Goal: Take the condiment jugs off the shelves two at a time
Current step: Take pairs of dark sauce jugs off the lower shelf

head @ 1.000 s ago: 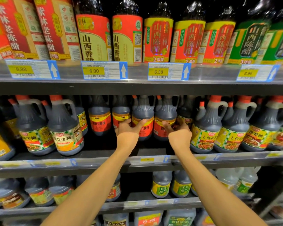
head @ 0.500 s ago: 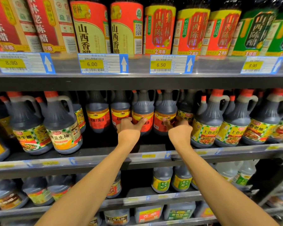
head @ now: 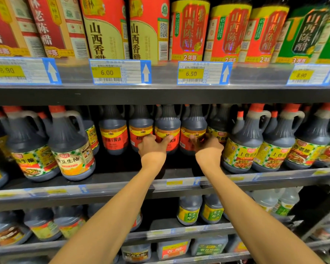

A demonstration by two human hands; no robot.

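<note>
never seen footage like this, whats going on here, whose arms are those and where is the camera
The camera sits on a person's head, looking forward and down, so the two bare arms are that person's own. They face shop shelves full of dark condiment jugs. The left hand wraps round one red-labelled jug on the middle shelf, thumb across its label. The right hand reaches round the next red-labelled jug; its fingers are partly hidden. Both jugs seem to stand on the shelf. Price tags line the shelf above.

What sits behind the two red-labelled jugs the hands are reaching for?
Behind the red-labelled jugs more dark jug necks and small red caps show, a second row. The left hand and right hand cover the lower labels; deeper back is dark.
</note>
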